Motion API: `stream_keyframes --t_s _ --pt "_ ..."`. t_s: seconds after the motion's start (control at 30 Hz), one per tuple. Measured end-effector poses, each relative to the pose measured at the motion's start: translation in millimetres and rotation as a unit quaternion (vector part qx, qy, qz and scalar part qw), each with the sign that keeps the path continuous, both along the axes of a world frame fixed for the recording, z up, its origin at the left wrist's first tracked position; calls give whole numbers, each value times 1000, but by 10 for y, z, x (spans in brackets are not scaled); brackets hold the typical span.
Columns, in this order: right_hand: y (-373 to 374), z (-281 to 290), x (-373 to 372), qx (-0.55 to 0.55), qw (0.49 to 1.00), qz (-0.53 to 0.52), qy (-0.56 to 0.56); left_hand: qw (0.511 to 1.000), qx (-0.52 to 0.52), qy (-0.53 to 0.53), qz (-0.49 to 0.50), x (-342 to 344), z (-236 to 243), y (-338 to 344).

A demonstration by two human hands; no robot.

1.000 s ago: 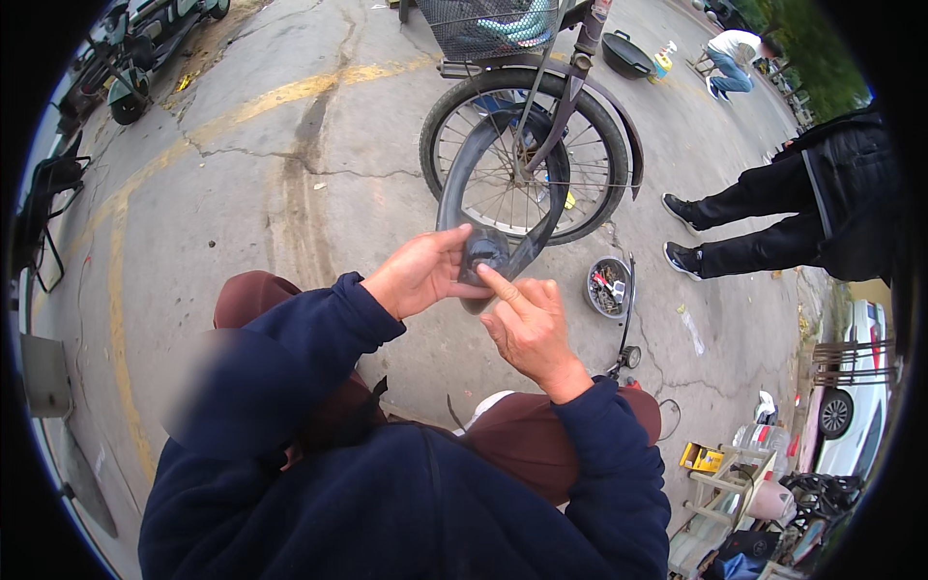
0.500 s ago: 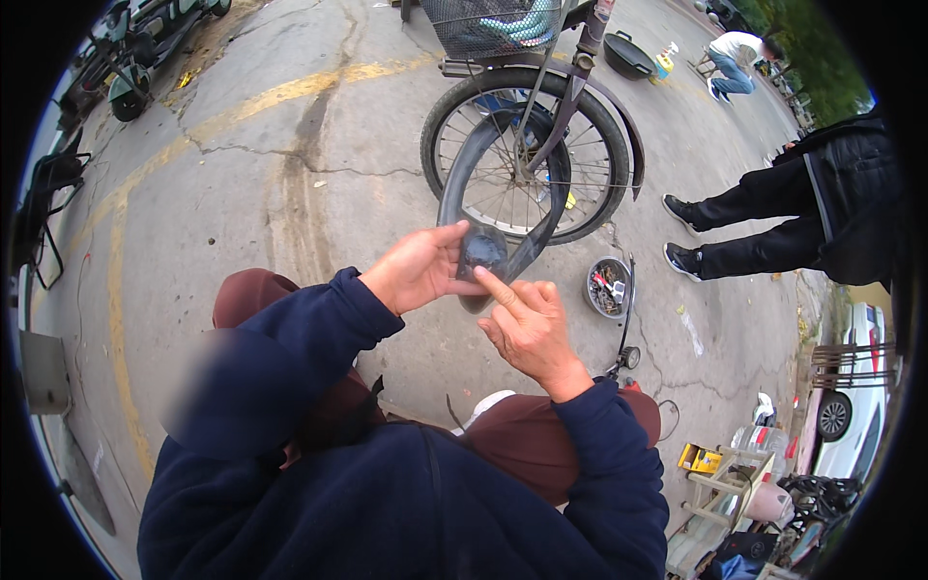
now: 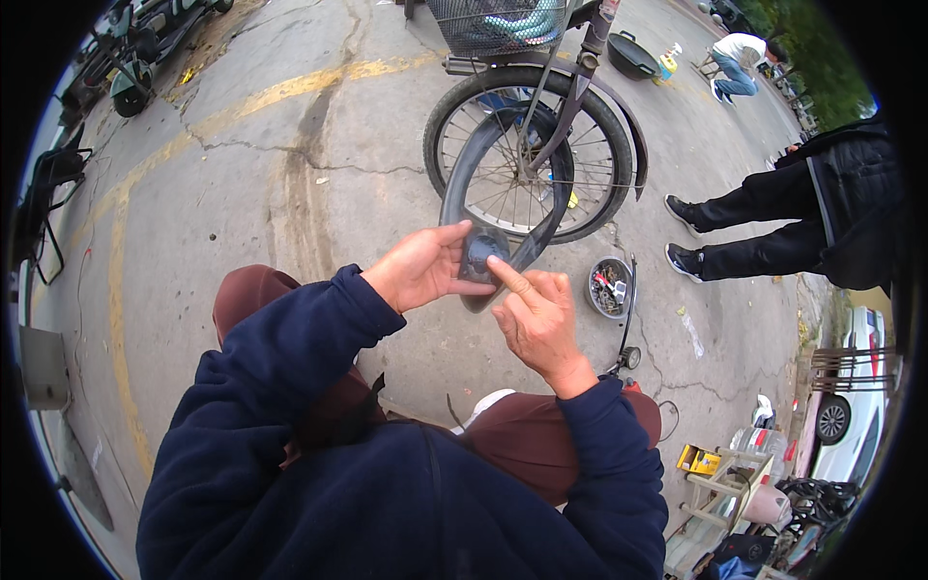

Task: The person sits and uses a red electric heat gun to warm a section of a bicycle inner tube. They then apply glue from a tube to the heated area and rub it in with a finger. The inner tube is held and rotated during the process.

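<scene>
My left hand [image 3: 425, 266] supports a grey-black rubber inner tube [image 3: 463, 174] from the left side, its fingers round a flattened section that has a dark glossy spot [image 3: 481, 247]. My right hand [image 3: 536, 319] touches that spot with an outstretched index finger, its other fingers loosely bent and holding nothing. The tube loops up in front of a bicycle front wheel [image 3: 604, 145], with spokes, a fork [image 3: 570, 106] and a mesh basket [image 3: 498, 21] above. Where the top of the loop passes among the fork and spokes, I cannot make out whether it touches them.
A metal bowl of small items [image 3: 609, 284] and a pump [image 3: 630, 356] stand right of my hands. A person's black-trousered legs [image 3: 754, 203] are at right; another person [image 3: 737, 63] crouches farther back. A black basin [image 3: 633, 56], stool [image 3: 706, 483] and white car [image 3: 860, 387] surround the area.
My right hand and fingertip have moved slightly right and up on the dark spot. My left hand still holds the tube in about the same place.
</scene>
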State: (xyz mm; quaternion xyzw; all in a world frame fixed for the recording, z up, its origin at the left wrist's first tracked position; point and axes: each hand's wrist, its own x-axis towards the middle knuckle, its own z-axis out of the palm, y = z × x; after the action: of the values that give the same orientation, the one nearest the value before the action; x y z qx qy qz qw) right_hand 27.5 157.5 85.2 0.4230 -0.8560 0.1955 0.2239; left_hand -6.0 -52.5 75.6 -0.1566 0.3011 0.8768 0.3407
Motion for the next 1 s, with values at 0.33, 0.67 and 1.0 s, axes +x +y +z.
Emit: stream_keyframes --t_s 0.33,0.67,1.0 --pt "41 -2 -94 -9 996 49 -79 1000 -19 13 -17 -5 -54 -16" --pt "43 37 -162 32 993 76 -83 999 -26 21 -39 8 -36 6" --pt "43 35 -187 29 994 84 -59 998 -35 18 -54 -4 -55 1"
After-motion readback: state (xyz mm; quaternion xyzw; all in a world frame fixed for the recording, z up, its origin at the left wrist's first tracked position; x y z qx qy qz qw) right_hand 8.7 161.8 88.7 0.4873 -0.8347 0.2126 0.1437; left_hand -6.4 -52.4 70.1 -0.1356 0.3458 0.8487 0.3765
